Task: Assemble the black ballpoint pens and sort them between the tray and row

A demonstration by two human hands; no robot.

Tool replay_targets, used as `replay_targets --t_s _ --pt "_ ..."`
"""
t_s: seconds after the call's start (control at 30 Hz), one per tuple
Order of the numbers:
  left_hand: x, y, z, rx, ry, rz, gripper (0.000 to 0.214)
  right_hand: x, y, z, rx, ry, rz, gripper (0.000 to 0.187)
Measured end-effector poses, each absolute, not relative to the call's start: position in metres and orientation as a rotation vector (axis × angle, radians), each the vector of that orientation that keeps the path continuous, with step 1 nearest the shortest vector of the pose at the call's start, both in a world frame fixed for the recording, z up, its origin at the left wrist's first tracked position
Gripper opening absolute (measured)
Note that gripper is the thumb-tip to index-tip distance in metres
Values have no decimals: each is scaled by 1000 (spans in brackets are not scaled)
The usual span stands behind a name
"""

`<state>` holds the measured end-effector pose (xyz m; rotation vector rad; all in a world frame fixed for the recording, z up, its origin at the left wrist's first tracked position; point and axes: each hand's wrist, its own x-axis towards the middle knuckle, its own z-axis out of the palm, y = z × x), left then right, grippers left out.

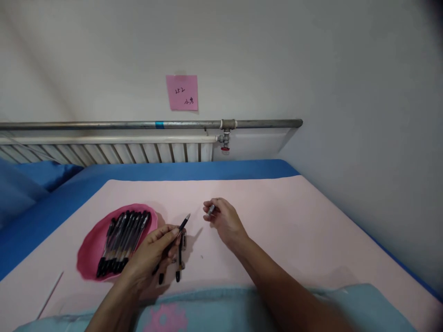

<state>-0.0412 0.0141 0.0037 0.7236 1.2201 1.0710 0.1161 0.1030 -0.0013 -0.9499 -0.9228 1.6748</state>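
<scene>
My left hand [152, 251] is closed around a black pen [184, 222], its bare tip pointing up and to the right. Apart from it, to the right, my right hand [226, 223] pinches a small greyish, see-through piece that looks like a pen cap [211, 210]. Below my left fingers, more black-ended pens [179, 265] lie on the pink surface, partly hidden by the hand. A pink scalloped dish [85, 249] sits just left of that hand, holding several clear-barrelled pens [119, 242] with black caps and ends, lying side by side.
A thin white stick [50, 295] lies at the left on the pink mat [277, 221]. Blue cloth [194, 170] borders the mat. Behind stand a radiator [138, 152], a metal pipe [114, 125] and a valve [225, 138]. A pink note [182, 93] is on the wall.
</scene>
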Motion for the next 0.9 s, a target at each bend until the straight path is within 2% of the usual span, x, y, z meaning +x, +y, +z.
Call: replay_targets --t_s 0.17,0.33,0.6,0.9 --pt "-36 18 2 547 1099 1366 16 106 81 3 -1003 -1111 1933 5" --pt "-27 21 1 388 967 1450 12 88 55 2 -993 -1589 1805 9" --pt "-38 20 11 331 875 1510 18 93 54 13 -875 -1487 2081 11" --pt "-46 18 17 352 884 1631 13 98 59 10 -692 -1335 2304 18"
